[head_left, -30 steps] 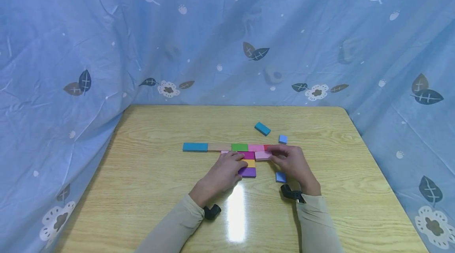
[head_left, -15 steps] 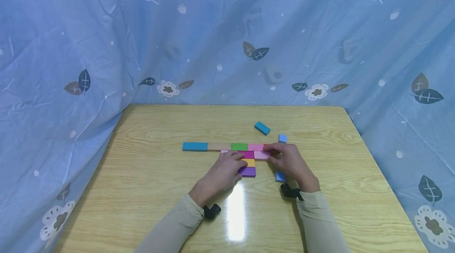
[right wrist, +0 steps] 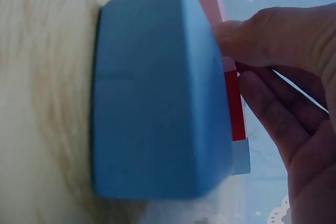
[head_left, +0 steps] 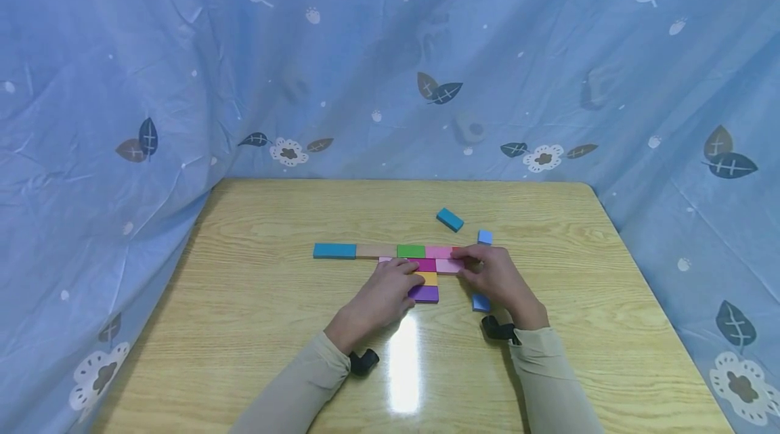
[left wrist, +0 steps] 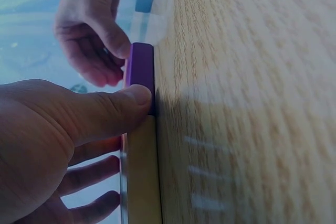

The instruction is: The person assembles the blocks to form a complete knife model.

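Coloured blocks lie edge to edge on the table. My left hand (head_left: 380, 292) rests over the near rows, fingers on the magenta block (head_left: 426, 265) and beside the yellow-orange block (head_left: 430, 279). Its thumb presses the near side of the purple block (left wrist: 142, 66), close to a yellowish block (left wrist: 143, 166). With thumb and fingertips, my right hand (head_left: 496, 277) pinches the light pink block (head_left: 449, 267), which lies flush against the magenta one. Behind it are a pink block (head_left: 439, 252) and a red block (right wrist: 236, 106), partly hidden by the right hand in the head view.
The back row continues left with a green block (head_left: 411, 251), a tan block (head_left: 376, 251) and a blue block (head_left: 334, 251). Small light blue blocks lie before (head_left: 481, 303) and behind the right hand. A loose teal block (head_left: 449, 220) lies farther back on the table (head_left: 256, 326).
My right hand has moved the light pink block slightly left, and the gap beside the magenta block has shut. The left hand has stayed put.
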`<state>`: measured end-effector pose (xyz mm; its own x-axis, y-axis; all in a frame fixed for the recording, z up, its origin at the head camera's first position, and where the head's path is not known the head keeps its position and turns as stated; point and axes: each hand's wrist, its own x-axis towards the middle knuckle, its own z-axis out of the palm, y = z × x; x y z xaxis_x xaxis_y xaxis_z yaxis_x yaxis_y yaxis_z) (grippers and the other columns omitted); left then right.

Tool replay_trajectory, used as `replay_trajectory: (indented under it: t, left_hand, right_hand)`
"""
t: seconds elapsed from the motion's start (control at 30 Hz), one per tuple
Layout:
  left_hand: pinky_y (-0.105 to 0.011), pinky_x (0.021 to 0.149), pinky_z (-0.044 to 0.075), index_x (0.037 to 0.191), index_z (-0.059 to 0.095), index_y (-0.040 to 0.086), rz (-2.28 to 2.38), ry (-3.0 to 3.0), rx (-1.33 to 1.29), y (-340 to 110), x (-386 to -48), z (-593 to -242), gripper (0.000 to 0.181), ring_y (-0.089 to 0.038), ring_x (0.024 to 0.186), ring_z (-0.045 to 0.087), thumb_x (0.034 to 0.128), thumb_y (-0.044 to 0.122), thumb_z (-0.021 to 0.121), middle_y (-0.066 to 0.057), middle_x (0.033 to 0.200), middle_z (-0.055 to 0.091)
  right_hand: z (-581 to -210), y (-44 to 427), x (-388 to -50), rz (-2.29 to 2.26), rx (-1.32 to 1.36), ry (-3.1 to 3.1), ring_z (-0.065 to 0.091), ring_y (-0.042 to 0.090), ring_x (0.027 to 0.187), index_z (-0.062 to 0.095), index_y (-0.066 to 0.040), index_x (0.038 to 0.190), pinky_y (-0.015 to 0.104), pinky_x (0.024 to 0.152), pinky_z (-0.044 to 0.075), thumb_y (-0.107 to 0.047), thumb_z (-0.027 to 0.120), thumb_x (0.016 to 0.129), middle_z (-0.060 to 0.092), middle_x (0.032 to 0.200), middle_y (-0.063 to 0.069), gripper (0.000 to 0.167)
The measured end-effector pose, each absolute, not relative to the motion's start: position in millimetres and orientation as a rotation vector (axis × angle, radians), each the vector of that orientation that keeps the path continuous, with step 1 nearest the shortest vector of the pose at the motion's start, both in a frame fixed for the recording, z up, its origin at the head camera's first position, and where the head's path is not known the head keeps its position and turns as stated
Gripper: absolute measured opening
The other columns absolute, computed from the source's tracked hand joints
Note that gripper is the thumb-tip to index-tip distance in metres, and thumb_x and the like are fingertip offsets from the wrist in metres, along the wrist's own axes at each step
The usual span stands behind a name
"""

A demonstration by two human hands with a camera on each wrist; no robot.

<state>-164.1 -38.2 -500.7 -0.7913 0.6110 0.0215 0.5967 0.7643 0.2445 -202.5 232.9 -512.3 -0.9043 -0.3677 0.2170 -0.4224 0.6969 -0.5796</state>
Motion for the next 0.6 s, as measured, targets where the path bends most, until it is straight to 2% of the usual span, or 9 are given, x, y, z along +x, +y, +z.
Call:
replay_trajectory:
  t: [0.2,0.33,0.37,0.43,0.53,0.57,0.6]
  left_hand:
    - [-0.051,0.126,0.046,0.138,0.076,0.017,0.381,2.899,0.997,-39,-165,-501,0.037,-0.031,0.149,0.055,0.1015,0.022,0.080,-0.007,0.157,0.064]
    - [-0.052,0.127,0.045,0.139,0.076,0.017,0.396,2.891,0.986,-39,-165,-501,0.037,-0.031,0.150,0.054,0.1020,0.022,0.080,-0.008,0.158,0.064]
    - [-0.052,0.127,0.045,0.139,0.076,0.017,0.399,2.890,0.985,-39,-164,-501,0.037,-0.031,0.150,0.054,0.1021,0.023,0.080,-0.008,0.158,0.063]
    - [-0.052,0.127,0.045,0.138,0.076,0.017,0.400,2.894,0.989,-39,-164,-501,0.037,-0.031,0.150,0.055,0.1020,0.023,0.080,-0.008,0.158,0.064]
    - [-0.051,0.127,0.046,0.139,0.076,0.017,0.400,2.895,0.991,-39,-163,-502,0.037,-0.031,0.150,0.055,0.1021,0.023,0.080,-0.008,0.158,0.063]
    - [-0.051,0.127,0.046,0.139,0.076,0.017,0.399,2.896,0.992,-39,-163,-502,0.037,-0.031,0.150,0.055,0.1021,0.023,0.080,-0.008,0.158,0.063]
    - [-0.051,0.127,0.046,0.139,0.076,0.017,0.399,2.896,0.991,-39,-163,-502,0.037,-0.031,0.150,0.055,0.1021,0.023,0.080,-0.008,0.158,0.063]
  right_hand:
    - [-503,235,-205,1.082,0.580,-2.820,0.078,0.022,0.100,0.084,-0.011,0.121,0.045,0.088,0.068,-0.008,0.089,0.092,0.084,0.114,0.005,0.030]
    - [-494,242,-213,1.243,0.489,-2.704,0.078,0.034,0.108,0.081,-0.006,0.124,0.052,0.098,0.067,-0.007,0.087,0.093,0.083,0.119,0.011,0.031]
    - [-492,244,-216,1.287,0.469,-2.654,0.078,0.030,0.109,0.081,-0.004,0.125,0.052,0.101,0.066,-0.006,0.087,0.093,0.082,0.121,0.013,0.032]
    - [-488,248,-223,1.392,0.440,-2.555,0.079,0.019,0.112,0.079,-0.002,0.127,0.045,0.106,0.064,-0.004,0.087,0.093,0.081,0.125,0.016,0.034]
    - [-484,252,-231,1.509,0.367,-2.440,0.075,0.001,0.110,0.079,-0.003,0.128,0.028,0.106,0.062,-0.006,0.086,0.095,0.080,0.128,0.016,0.034]
    - [-484,252,-234,1.545,0.345,-2.411,0.073,-0.003,0.110,0.079,-0.004,0.129,0.023,0.105,0.061,-0.008,0.086,0.096,0.079,0.128,0.017,0.035]
    - [-484,253,-237,1.572,0.321,-2.394,0.074,-0.001,0.111,0.078,-0.005,0.130,0.018,0.104,0.060,-0.010,0.085,0.096,0.079,0.129,0.017,0.035]
